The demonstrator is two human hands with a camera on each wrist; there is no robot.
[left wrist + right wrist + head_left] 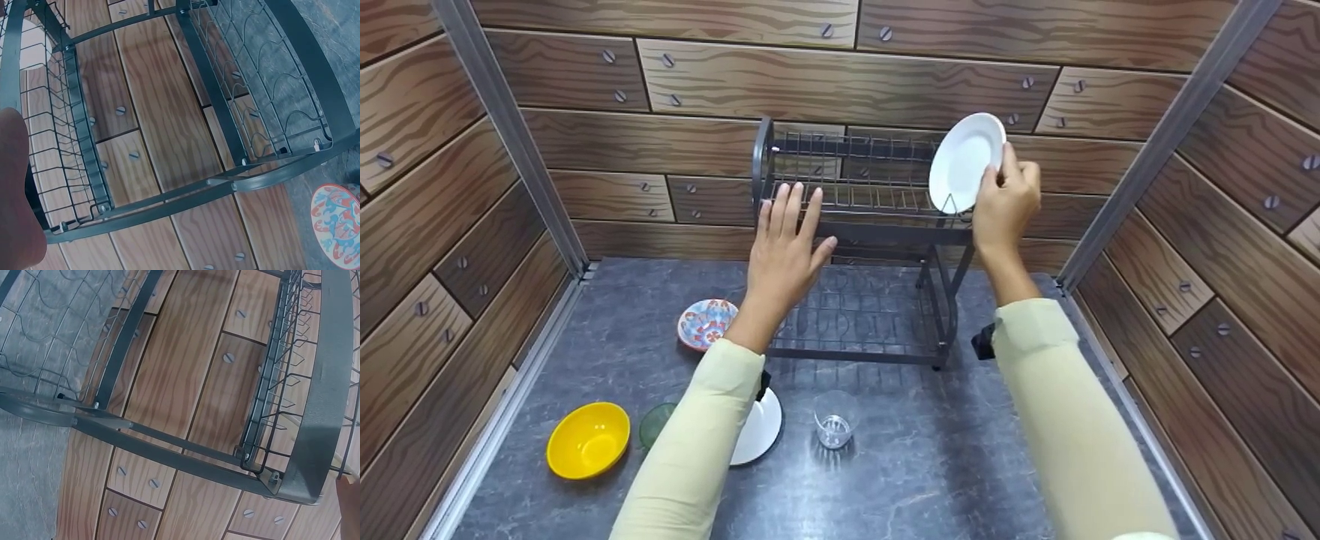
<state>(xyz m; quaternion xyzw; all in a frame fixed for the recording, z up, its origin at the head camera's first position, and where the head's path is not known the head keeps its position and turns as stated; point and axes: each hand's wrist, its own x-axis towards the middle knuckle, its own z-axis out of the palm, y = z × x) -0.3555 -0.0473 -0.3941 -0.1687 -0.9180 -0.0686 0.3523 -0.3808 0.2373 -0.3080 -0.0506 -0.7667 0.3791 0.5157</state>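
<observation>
My right hand (pixel 1009 199) pinches a small white plate (pixel 966 161) by its right edge. The plate stands tilted at the right end of the upper tier of a dark metal dish rack (pixel 885 234), its lower edge among the wires. At the rack's left front, my left hand (pixel 786 259) is spread with straight fingers over the upper tier's front rail, holding nothing. In the left wrist view, part of a white plate (pixel 35 48) shows behind the wires at the upper left. Only an edge of the right hand (pixel 350 509) appears in the right wrist view.
Left of the rack lies a patterned bowl (pixel 706 324). Nearer are a yellow bowl (pixel 588 441), a green glass dish (pixel 657 424) and a white plate (pixel 759 429), the last two partly behind the left sleeve. A clear glass (pixel 834 430) stands in front of the rack. Wood-patterned walls (pixel 840 75) enclose the floor.
</observation>
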